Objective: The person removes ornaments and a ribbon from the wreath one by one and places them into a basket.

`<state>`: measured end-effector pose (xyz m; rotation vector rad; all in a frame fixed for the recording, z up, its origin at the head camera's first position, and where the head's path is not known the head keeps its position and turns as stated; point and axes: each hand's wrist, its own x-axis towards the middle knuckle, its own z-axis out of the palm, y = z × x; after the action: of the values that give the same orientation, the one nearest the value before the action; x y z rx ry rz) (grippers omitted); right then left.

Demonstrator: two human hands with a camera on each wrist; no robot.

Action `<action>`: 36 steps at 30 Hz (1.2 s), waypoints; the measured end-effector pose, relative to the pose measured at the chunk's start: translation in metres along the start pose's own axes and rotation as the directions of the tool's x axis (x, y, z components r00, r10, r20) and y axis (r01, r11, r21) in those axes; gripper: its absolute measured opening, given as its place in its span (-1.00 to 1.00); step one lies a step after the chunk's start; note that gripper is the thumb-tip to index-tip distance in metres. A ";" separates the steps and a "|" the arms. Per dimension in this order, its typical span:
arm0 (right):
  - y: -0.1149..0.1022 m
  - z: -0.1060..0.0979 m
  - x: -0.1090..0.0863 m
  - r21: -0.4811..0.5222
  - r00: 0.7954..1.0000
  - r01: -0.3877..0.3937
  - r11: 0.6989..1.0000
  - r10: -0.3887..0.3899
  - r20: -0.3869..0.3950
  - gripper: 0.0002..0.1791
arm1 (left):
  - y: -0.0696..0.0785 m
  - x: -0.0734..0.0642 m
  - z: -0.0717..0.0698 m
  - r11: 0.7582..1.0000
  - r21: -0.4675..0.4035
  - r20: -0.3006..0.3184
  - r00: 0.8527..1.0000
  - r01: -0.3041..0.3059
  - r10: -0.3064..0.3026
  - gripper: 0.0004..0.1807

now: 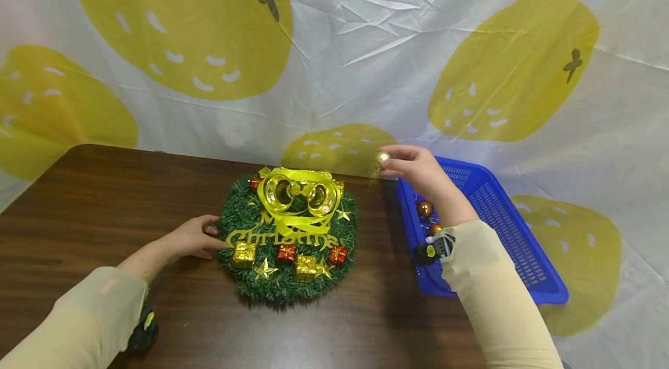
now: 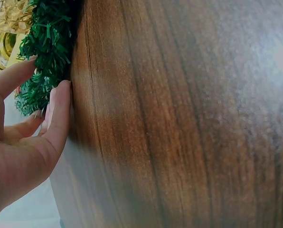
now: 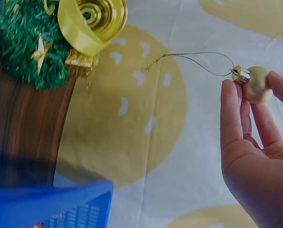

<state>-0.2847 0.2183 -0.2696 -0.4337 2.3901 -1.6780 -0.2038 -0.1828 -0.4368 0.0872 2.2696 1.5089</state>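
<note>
A green Christmas wreath (image 1: 245, 285) lies on the wooden table, bearing gold and red gift boxes, gold stars, gold lettering and a yellow ribbon bow with gold bells (image 1: 282, 192). At its left edge, my left hand (image 1: 190, 237) holds the rim; in the left wrist view the thumb and fingers (image 2: 61, 111) are on either side of the greenery (image 2: 49, 47). My right hand (image 1: 418, 174) is raised above the far end of the blue basket. It pinches a small gold ball ornament (image 3: 257, 85), whose thin string loop (image 3: 198, 54) hangs free.
A blue plastic basket (image 1: 540, 285) stands on the right side of the table, with brown-orange ball ornaments (image 1: 424, 209) inside, partly hidden by my right arm. Behind the table (image 1: 104, 200) hangs a white cloth (image 1: 366, 67) printed with yellow fruit.
</note>
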 end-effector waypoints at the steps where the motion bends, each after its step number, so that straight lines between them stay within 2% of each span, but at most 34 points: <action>1: 0.000 -0.003 -0.001 0.000 1.000 -0.001 1.000 0.001 -0.002 -0.49 | 0.000 0.000 0.000 1.000 0.000 0.001 1.000 0.000 0.000 -0.09; 6: 0.001 -0.018 -0.006 0.041 1.000 0.011 0.999 -0.011 -0.020 -0.49 | 0.001 -0.001 0.001 1.000 0.003 -0.001 1.000 0.003 -0.003 -0.09; 12: 0.005 -0.035 -0.011 0.146 0.998 0.048 0.988 -0.043 -0.041 -0.76 | 0.001 -0.001 0.001 1.000 0.008 -0.006 1.000 0.008 -0.008 -0.08; 22: 0.016 -0.062 -0.019 0.220 0.994 0.094 0.971 -0.081 -0.069 -0.66 | 0.001 -0.001 0.001 1.000 0.007 -0.005 1.000 0.000 0.000 -0.07; 26: 0.023 -0.071 -0.022 0.216 0.995 0.086 0.973 -0.071 -0.077 -0.69 | 0.001 -0.001 0.001 1.000 0.009 -0.002 1.000 -0.002 0.002 -0.07; 36: 0.044 -0.094 -0.028 0.142 0.994 -0.002 0.990 0.016 -0.104 -0.80 | 0.003 -0.002 0.001 1.000 0.002 -0.003 1.000 -0.004 0.004 -0.08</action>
<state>-0.2934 0.3250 -0.2796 -0.3190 2.3190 -1.8952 -0.2024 -0.1815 -0.4339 0.0909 2.2746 1.5095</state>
